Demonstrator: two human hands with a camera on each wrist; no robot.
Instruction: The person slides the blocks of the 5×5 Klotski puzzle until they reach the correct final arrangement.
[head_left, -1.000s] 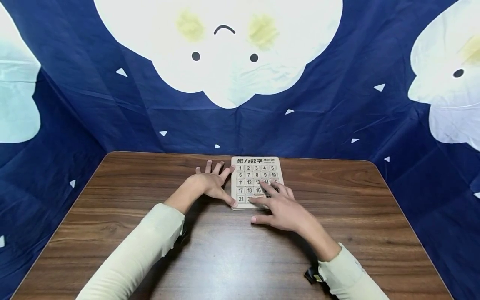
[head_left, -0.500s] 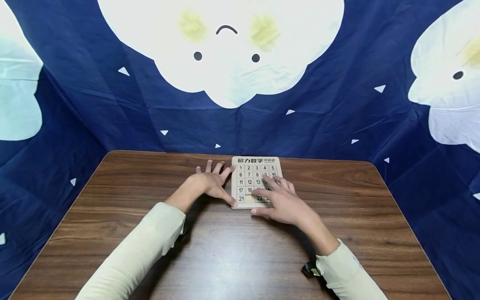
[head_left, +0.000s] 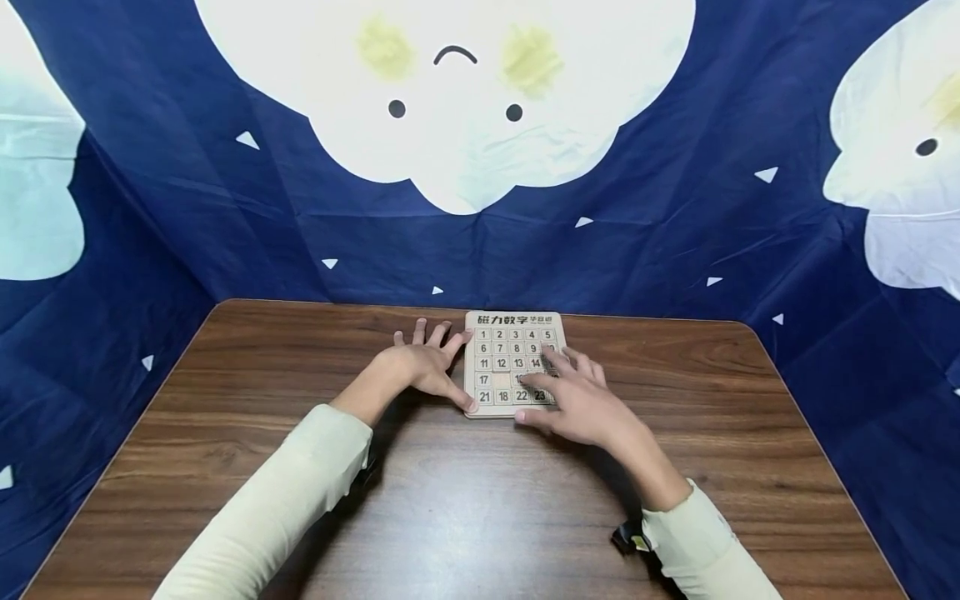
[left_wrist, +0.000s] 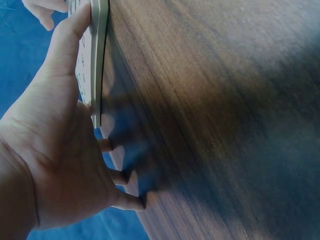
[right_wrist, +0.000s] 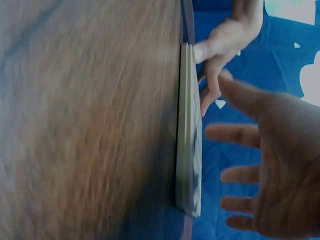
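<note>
A pale wooden number sliding puzzle [head_left: 513, 320] lies at the table's far edge. My left hand [head_left: 423, 367] is spread along its left side, the thumb on the near-left corner and a fingertip at the upper left edge. Over the right part hovers my right hand [head_left: 588, 407], fingers loosely extended. Its index finger is above the tile right of the bare slot [head_left: 501, 379], partly covering that number. Tile 18 [head_left: 503, 397] sits just below the slot. In the right wrist view, the right fingers [right_wrist: 240, 174] stand slightly off the puzzle's face. Several right-hand tiles are hidden.
The brown wood-grain table [head_left: 442, 517] extends toward me and to both sides. Directly behind and around it hangs a dark blue cloth [head_left: 405, 242] with white clouds and small triangles.
Tile 22 has slid right along the bottom row, then tile 18 down, so the slot is now in the fourth row. My right hand has shifted slightly right. The left hand stays put.
</note>
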